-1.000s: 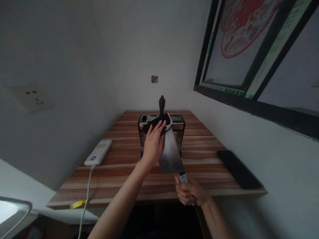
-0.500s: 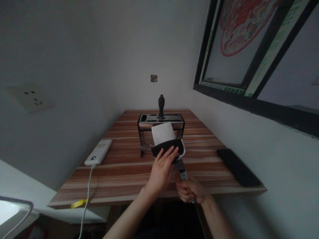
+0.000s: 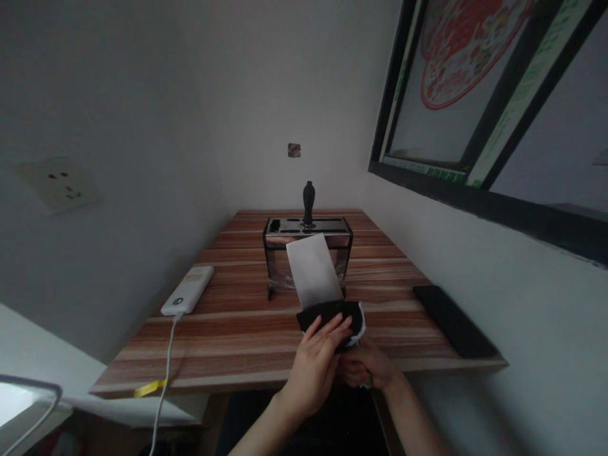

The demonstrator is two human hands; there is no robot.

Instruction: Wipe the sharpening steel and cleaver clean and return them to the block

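My right hand [image 3: 368, 370] is closed around the handle of a broad cleaver [image 3: 313, 269], whose blade points up and away over the table's front edge. My left hand [image 3: 317, 361] presses a black cloth with a white edge [image 3: 332, 315] against the base of the blade, fingers wrapped over it. Behind the blade stands a black metal knife rack [image 3: 308, 253] with one black-handled knife [image 3: 308, 202] upright in it.
The wooden table [image 3: 237, 329] fills a corner between white walls. A white power bank [image 3: 188, 290] with a cable lies at the left, a black phone [image 3: 453, 320] at the right. A dark-framed window is on the right wall, a wall socket on the left.
My left hand has slid the cloth down the blade, from the tip near the rack to the base by the handle. The blade now shows bare above the cloth.
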